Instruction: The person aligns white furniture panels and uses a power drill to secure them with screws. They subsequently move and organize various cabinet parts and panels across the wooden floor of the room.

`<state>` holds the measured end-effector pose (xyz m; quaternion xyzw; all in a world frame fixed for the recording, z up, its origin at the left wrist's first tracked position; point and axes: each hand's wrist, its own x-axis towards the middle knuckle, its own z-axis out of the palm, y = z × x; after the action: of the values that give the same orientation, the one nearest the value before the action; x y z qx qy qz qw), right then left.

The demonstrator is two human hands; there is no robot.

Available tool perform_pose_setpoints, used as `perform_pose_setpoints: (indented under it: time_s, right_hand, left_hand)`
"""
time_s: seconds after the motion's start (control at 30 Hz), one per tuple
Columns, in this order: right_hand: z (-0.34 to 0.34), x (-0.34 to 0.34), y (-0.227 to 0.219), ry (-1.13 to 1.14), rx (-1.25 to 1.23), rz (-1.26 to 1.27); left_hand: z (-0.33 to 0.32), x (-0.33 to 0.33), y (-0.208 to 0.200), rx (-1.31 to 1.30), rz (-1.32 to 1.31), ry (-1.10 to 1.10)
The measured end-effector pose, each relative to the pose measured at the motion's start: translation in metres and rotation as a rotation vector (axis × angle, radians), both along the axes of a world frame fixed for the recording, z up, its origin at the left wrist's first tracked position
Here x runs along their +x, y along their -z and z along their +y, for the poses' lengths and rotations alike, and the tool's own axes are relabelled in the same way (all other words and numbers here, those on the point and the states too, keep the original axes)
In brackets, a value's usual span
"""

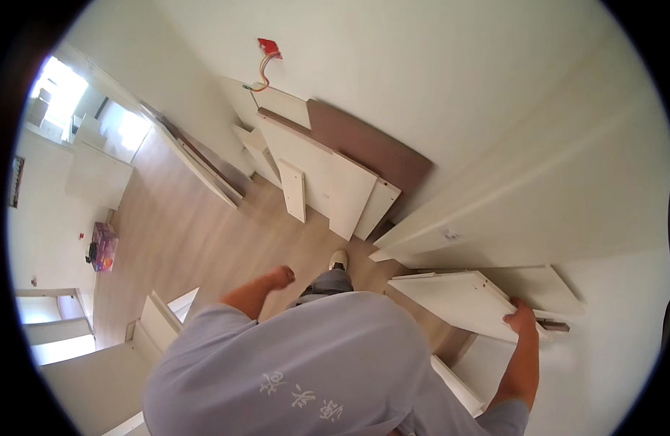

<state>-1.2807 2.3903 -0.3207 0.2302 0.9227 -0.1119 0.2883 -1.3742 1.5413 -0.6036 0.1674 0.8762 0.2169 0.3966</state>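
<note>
My right hand [522,317] is closed over the upper edge of a white panel [458,294], one of several boards leaning against the right-hand wall. Behind it stands another white board [542,287], and a short brown-edged strip [553,325] pokes out beside my fingers. My left hand [281,277] hangs in the air over the wooden floor, its fingers curled in, and nothing shows in it. Between my arms, one shoe [338,259] is planted on the floor.
Ahead, white boards [313,163] and a brown panel [382,149] lean on the wall below a red box with loose wires [269,49]. Long boards [193,160] rest at the left wall. A purple box [105,247] sits on the floor; white cabinet parts [95,378] stand lower left.
</note>
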Motion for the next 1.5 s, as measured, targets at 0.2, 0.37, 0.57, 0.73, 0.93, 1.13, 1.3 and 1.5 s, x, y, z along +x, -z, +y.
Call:
perform_pose_setpoints:
  time_s: [0.2,0.37,0.57,0.73,0.93,1.13,1.3,1.5]
  right_hand:
    - [-0.013,-0.006,0.018,0.014,0.169,0.018]
    - [-0.073,0.008,0.019,0.093,0.386,0.487]
    - [-0.185,0.102,0.087,0.493,0.273,0.615]
    - [-0.283,0.131,0.127,0.43,-0.1,0.16]
    - [-0.292,0.1,0.131,0.512,-0.428,0.111]
    - [-0.276,0.072,0.139,0.495,-0.613,0.143]
    - [-0.271,0.053,0.163,0.329,-0.806,0.139]
    - [-0.32,0.01,0.188,0.702,-0.767,-0.069]
  left_hand:
    - [-0.016,-0.147,-0.053,-0.098,0.204,0.05]
    - [0.069,-0.197,-0.154,0.063,0.071,-0.398]
    - [0.091,-0.202,-0.133,0.154,0.072,-0.246]
    - [0.106,-0.246,-0.18,0.246,0.265,-0.304]
    - [0.093,-0.286,-0.185,0.237,0.178,-0.428]
    - [0.013,-0.207,-0.083,-0.126,0.077,-0.299]
    - [-0.034,-0.096,-0.11,-0.242,-0.134,-0.499]
    - [-0.102,-0.062,-0.09,-0.286,-0.165,-0.671]
